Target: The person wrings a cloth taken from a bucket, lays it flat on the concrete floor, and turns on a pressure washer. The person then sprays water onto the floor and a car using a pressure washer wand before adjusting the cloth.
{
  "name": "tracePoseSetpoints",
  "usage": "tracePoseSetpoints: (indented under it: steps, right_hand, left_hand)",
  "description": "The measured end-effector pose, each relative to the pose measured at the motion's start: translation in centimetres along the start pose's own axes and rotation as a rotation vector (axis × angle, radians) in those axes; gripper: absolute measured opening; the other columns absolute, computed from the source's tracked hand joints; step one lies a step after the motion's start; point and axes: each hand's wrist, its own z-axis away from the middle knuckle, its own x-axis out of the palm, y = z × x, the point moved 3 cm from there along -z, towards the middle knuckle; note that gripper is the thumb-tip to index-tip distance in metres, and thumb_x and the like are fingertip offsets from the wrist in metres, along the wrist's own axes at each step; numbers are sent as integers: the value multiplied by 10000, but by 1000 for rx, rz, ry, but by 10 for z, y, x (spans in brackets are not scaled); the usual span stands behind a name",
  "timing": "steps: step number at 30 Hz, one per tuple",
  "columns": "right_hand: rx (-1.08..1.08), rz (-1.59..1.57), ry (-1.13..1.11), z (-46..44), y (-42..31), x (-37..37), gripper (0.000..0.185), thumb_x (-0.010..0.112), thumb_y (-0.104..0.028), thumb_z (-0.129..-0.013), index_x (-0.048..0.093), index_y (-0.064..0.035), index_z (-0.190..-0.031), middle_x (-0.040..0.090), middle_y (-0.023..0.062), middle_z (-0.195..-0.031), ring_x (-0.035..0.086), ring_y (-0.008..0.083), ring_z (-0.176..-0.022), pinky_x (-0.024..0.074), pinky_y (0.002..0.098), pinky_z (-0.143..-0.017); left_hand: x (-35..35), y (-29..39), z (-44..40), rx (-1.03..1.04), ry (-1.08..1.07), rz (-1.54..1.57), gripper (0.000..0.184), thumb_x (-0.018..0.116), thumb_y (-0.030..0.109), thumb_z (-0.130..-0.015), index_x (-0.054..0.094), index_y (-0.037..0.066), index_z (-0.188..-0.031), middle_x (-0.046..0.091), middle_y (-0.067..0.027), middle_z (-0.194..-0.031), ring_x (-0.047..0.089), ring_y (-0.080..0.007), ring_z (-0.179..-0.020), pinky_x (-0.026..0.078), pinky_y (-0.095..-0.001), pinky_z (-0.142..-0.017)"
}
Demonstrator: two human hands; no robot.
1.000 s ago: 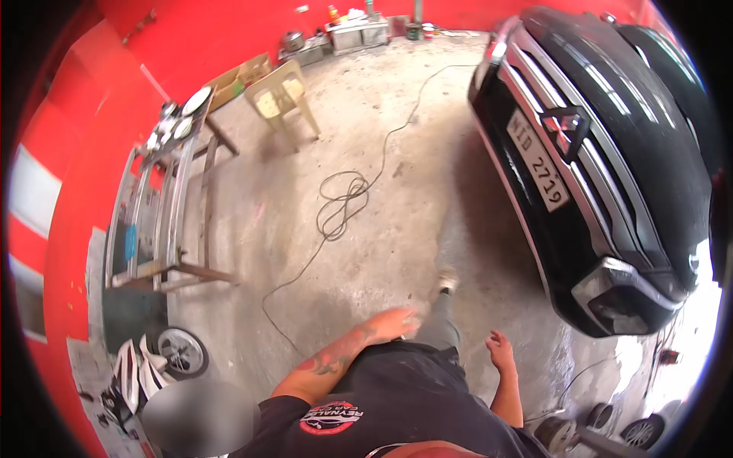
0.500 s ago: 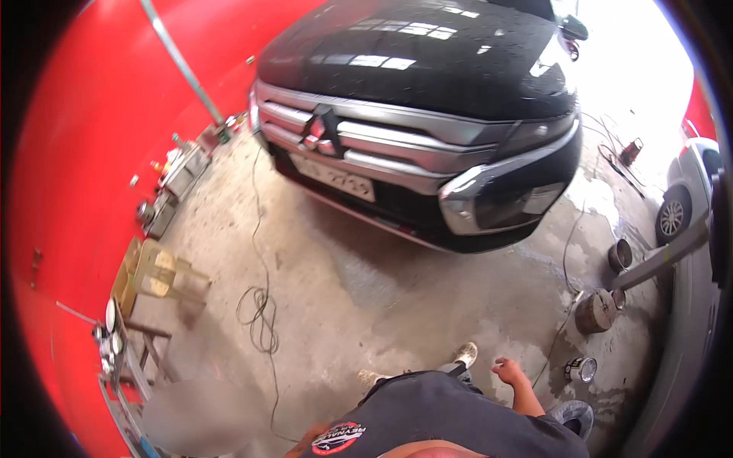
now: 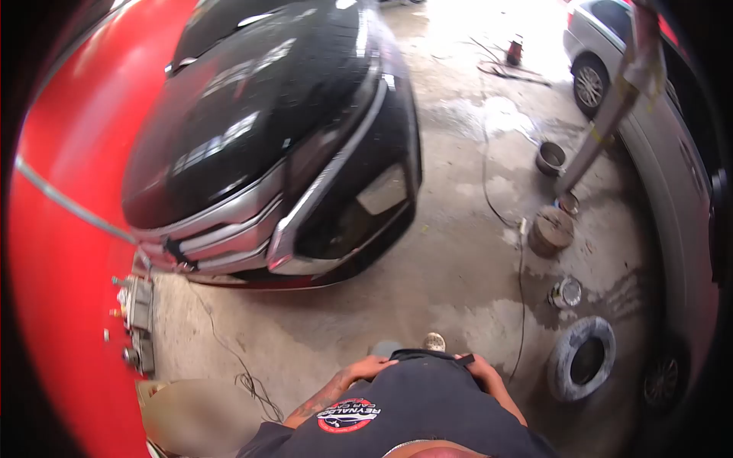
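Observation:
My left hand (image 3: 372, 367) is at the left front edge of my dark T-shirt (image 3: 427, 401), its fingers closed over the hem. Across the waist, my right hand (image 3: 479, 366) grips the hem on the other side, beside a short dark strap-like piece. Some fingertips are hidden by the cloth. A light shoe (image 3: 434, 341) shows on the concrete floor beyond my waist. Ahead to the left stands a black car (image 3: 229, 130), its silver grille and right front corner facing me; neither hand touches it.
On the right lie a pale-coated tyre (image 3: 561, 359), a paint can (image 3: 566, 292), a round brown block (image 3: 550, 231) and a dark bucket (image 3: 550, 159). A slanted post (image 3: 599, 141) stands before a silver car (image 3: 649, 145). Cables (image 3: 521, 305) cross the floor; a red wall (image 3: 76, 252) is at left.
The view has swung to the right, so the black car sits further left. My right hand has come in from beside the body to the shirt hem, and my left hand has come into view.

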Motion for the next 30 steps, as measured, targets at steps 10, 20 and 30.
tracePoseSetpoints:
  steps: [10, 20, 30]
  right_hand:
    - [-189, -194, 463, -69, -118, -185, 393, 611, -328, -850, 612, -27, -1103, 668, 134, -1017, 633, 252, -959, 489, 349, -836]
    - [581, -777, 980, -101, 146, -91, 277, 550, -325, -911, 589, -54, -870, 504, 22, -609, 475, 134, -483, 387, 318, -430]
    - [922, -1012, 624, -192, 88, -206, 364, 583, -334, -848, 654, -3, -984, 653, 199, -957, 620, 297, -907, 486, 393, -777]
  left_hand:
    - [-113, 163, -148, 315, -57, -105, 552, 591, 394, -874, 497, 39, -1285, 553, -194, -1253, 522, -302, -1182, 415, -367, -980]
    - [-270, 453, -247, 554, -80, -513, 546, 635, 305, -874, 458, 34, -1315, 518, -208, -1290, 514, -282, -1188, 428, -369, -957]
    - [-369, 405, -496, 310, 92, -543, 433, 593, 367, -839, 625, -44, -972, 656, -238, -883, 653, -302, -839, 495, -411, -733]
